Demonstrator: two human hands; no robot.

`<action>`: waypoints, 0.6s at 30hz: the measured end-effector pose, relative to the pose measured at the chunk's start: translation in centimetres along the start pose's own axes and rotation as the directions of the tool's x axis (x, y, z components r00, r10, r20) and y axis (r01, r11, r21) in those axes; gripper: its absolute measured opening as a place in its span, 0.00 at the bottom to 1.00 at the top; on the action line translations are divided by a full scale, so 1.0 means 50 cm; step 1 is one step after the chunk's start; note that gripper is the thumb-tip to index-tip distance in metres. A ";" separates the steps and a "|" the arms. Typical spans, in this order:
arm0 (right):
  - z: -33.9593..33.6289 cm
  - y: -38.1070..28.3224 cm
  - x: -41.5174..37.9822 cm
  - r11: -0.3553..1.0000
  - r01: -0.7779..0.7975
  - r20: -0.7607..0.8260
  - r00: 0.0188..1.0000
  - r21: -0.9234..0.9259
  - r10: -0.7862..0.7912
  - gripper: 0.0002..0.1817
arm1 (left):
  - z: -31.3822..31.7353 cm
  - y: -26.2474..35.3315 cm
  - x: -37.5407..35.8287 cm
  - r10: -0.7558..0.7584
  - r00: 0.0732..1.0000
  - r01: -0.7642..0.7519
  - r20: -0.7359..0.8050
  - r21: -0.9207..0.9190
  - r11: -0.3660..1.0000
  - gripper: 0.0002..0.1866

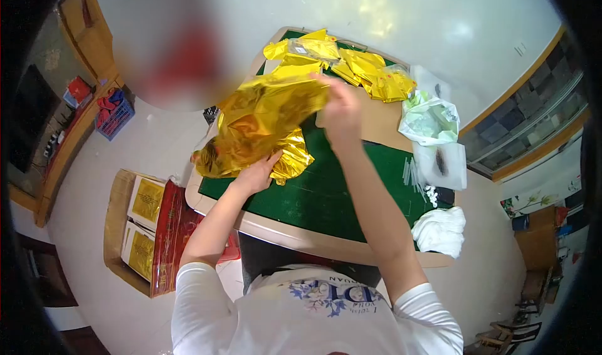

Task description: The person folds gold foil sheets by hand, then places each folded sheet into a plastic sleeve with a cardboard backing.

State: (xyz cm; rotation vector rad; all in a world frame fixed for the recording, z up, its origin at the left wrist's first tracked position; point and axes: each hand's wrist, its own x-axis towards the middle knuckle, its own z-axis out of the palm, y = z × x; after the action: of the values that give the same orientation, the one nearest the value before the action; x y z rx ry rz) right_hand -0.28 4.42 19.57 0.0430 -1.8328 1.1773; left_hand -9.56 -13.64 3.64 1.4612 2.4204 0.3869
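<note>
My right hand [343, 111] pinches the upper right corner of a large, shiny gold foil sheet [266, 113] and holds it raised above the table; the hand is slightly smeared by motion. The lifted foil droops to the left in loose folds. Beneath it, another part of gold foil [293, 157] lies crumpled on the green table top [326, 192]. My left hand [256, 174] rests on that lower foil near the table's front left, fingers stretched out along its edge. The raised sheet hangs just above these fingers.
More folded gold foil pieces [364, 69] lie along the far edge. At the right are a pale plastic bag [429, 120], thin clear strips [412, 173] and a white cloth [439, 231]. An open carton [116, 229] stands on the floor at left. A blurred person is beyond the table.
</note>
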 end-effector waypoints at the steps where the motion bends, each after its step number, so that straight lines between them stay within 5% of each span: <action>1: -0.032 -0.044 0.013 0.981 0.007 -0.059 0.998 0.194 0.005 0.21 | 0.004 -0.004 0.002 -0.020 0.998 0.021 0.059 -0.026 0.999 0.41; 3: -0.112 -0.102 0.023 0.975 -0.115 -0.196 0.969 0.191 0.153 0.17 | 0.012 -0.008 0.000 0.052 0.996 -0.042 -0.070 0.129 0.991 0.38; 4: -0.168 -0.099 0.015 0.991 -0.063 -0.219 0.972 0.114 0.087 0.18 | 0.024 -0.018 0.002 0.112 0.983 -0.087 -0.142 0.172 0.981 0.40; 5: -0.207 -0.102 -0.001 0.946 -0.012 -0.322 0.939 0.325 0.123 0.20 | 0.029 -0.025 0.003 0.175 0.961 -0.128 -0.212 0.218 0.967 0.42; 8: -0.347 -0.077 -0.094 0.950 -0.013 -0.466 0.870 0.311 0.164 0.20 | 0.025 -0.022 0.002 0.122 0.976 -0.080 -0.180 0.223 0.972 0.41; 11: -0.445 -0.037 -0.240 0.895 -0.205 -0.509 0.763 0.396 0.399 0.21 | 0.031 -0.030 0.000 0.133 0.972 -0.091 -0.191 0.217 0.972 0.42; 13: -0.450 -0.015 -0.343 0.867 -0.411 -0.499 0.709 0.280 0.498 0.18 | 0.005 -0.013 -0.011 0.127 0.983 -0.098 -0.136 0.205 0.974 0.36; 18: -0.418 0.014 -0.574 0.789 -0.585 -0.428 0.771 -0.187 0.471 0.12 | -0.006 0.003 -0.017 0.131 0.982 -0.114 -0.136 0.128 0.985 0.39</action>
State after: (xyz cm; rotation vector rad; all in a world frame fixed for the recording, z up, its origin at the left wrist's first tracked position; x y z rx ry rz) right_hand 29.84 8.08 1.15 -0.8869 -1.7125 1.1529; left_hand -9.19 -14.35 4.06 1.6944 2.5107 0.3928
